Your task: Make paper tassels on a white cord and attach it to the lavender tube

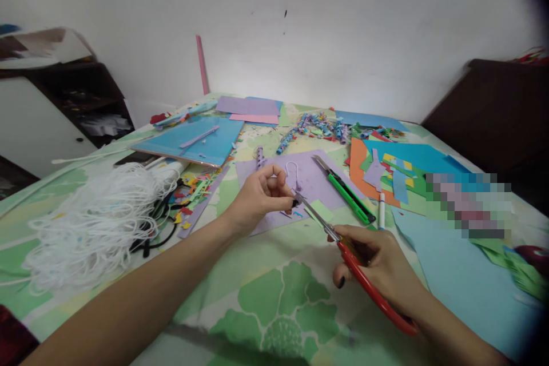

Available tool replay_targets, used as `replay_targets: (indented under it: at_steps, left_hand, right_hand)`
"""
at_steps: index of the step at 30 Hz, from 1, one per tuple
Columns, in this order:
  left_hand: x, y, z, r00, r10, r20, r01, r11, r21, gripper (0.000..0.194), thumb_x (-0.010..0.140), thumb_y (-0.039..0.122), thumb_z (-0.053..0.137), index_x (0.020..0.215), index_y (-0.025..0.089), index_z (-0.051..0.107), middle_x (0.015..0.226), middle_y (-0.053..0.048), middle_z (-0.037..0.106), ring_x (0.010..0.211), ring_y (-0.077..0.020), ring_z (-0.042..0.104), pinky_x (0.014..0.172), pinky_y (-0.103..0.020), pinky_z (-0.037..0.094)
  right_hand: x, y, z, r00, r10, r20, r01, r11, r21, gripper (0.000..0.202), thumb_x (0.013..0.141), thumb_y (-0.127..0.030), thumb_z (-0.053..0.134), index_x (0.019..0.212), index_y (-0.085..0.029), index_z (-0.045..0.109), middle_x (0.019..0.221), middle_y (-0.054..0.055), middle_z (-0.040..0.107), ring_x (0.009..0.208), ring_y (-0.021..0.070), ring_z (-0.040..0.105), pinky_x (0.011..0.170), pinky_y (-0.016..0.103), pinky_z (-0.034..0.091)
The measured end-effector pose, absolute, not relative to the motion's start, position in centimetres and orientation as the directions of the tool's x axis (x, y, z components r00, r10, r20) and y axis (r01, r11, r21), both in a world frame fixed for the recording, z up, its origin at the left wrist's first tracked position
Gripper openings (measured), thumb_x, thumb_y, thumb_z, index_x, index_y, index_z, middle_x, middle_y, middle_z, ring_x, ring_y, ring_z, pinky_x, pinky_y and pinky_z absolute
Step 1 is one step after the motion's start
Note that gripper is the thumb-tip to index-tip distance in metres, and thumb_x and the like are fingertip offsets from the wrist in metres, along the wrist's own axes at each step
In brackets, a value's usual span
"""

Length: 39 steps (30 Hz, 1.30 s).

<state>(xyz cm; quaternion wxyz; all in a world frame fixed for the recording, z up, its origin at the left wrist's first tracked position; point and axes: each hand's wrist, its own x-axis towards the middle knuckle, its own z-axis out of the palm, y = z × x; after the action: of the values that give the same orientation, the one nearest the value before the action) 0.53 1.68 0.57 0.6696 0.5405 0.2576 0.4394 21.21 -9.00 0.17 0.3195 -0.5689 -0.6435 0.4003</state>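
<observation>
My left hand [263, 194] is closed in a pinch on a small purple paper piece [295, 200], mostly hidden by the fingertips. A thin white string [292, 164] loops up beside those fingers. My right hand [386, 257] grips scissors [371, 286] by their red handles. The scissor tips are close to the pinched piece; whether they touch it I cannot tell. Below both hands lies a purple paper sheet [244, 174] with small scraps. A green box cutter [349, 194], its blade out, rests on the sheet's right side, beside a white pen [381, 211].
A tangled heap of white string [98, 223] lies at left, near a blue folder [193, 137] and coloured scraps [189, 197]. Fringed paper rolls [315, 126] sit at the back. Orange paper [358, 163] and a light blue sheet [454, 274] are at right. A wall [321, 40] stands behind.
</observation>
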Motion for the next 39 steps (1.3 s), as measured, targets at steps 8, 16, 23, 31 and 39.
replay_targets:
  at_steps: [8, 16, 23, 31, 39]
  left_hand:
    - [0.1, 2.4, 0.6, 0.479, 0.866, 0.141, -0.27, -0.007, 0.963, 0.035, 0.059, 0.003, 0.069, 0.077, 0.018, 0.043, 0.065, 0.003, 0.066, 0.054, -0.0072, 0.058, 0.053, -0.017, 0.047]
    - [0.0, 2.4, 0.4, 0.481, 0.867, 0.128, -0.247, -0.006, 0.969, 0.035, 0.059, 0.004, 0.069, 0.078, 0.018, 0.044, 0.066, 0.003, 0.066, 0.056, -0.0073, 0.058, 0.054, -0.018, 0.047]
    - [-0.1, 2.6, 0.5, 0.49, 0.863, 0.121, -0.208, -0.019, 0.978, 0.034, 0.059, 0.004, 0.069, 0.077, 0.018, 0.044, 0.066, 0.003, 0.066, 0.057, -0.0069, 0.058, 0.056, -0.017, 0.046]
    - [-0.1, 2.9, 0.2, 0.489, 0.865, 0.11, -0.201, -0.011, 0.98, 0.034, 0.061, 0.007, 0.073, 0.077, 0.018, 0.046, 0.068, 0.002, 0.066, 0.06, -0.0108, 0.061, 0.059, -0.023, 0.049]
    - [0.5, 2.2, -0.3, 0.599, 0.8, 0.012, -0.247, 0.171, 0.954, 0.028, 0.068, 0.018, 0.075, 0.095, 0.014, 0.067, 0.073, 0.0, 0.062, 0.065, -0.011, 0.062, 0.067, -0.025, 0.048]
  right_hand:
    - [21.8, -8.8, -0.2, -0.13, 0.991, -0.042, 0.512, 0.031, -0.859, 0.016, 0.067, -0.029, 0.071, 0.073, -0.017, 0.064, 0.046, -0.003, 0.055, 0.049, 0.0111, 0.033, 0.046, 0.025, 0.026]
    - [21.7, -8.8, 0.5, -0.139, 0.99, -0.026, 0.531, 0.053, -0.846, 0.017, 0.067, -0.025, 0.071, 0.059, -0.018, 0.058, 0.045, -0.003, 0.056, 0.049, 0.01, 0.03, 0.045, 0.024, 0.027]
    - [21.7, -8.7, 1.2, -0.13, 0.99, -0.05, 0.583, 0.036, -0.812, 0.018, 0.067, -0.024, 0.069, 0.058, -0.018, 0.055, 0.046, -0.003, 0.057, 0.05, 0.0099, 0.031, 0.046, 0.023, 0.028]
    - [22.4, -8.5, 0.8, 0.062, 0.996, 0.059, 0.755, -0.008, -0.656, 0.029, 0.065, -0.043, 0.072, 0.081, -0.019, 0.07, 0.049, -0.004, 0.051, 0.049, 0.0124, 0.038, 0.047, 0.024, 0.029]
    - [24.1, -6.3, 0.1, 0.301, 0.942, 0.149, 0.946, -0.275, -0.173, 0.034, 0.08, -0.039, 0.053, 0.105, -0.019, 0.066, 0.081, 0.009, 0.072, 0.068, 0.0261, 0.063, 0.054, 0.029, 0.033]
